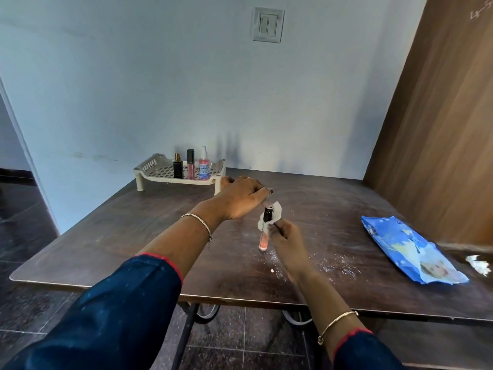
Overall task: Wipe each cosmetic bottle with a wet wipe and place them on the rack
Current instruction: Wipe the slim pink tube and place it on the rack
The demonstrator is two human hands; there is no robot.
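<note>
A slim lip-gloss tube [263, 243] with a dark cap and pink lower end stands upright over the middle of the dark table [133, 236]. My left hand [240, 198] pinches its cap from above. My right hand [286, 237] holds a white wet wipe [274, 212] wrapped around the tube's dark upper part. At the back left stands a cream rack [160, 168] holding a black perfume bottle [178, 166], a pink gloss tube [190, 165] and a pink pump bottle [204, 165].
A blue wet-wipe pack [410, 249] lies on the right of the table, with a crumpled white wipe [478, 264] beyond it near the edge. White specks dot the tabletop near my right hand. A wooden panel [440, 116] rises at the right.
</note>
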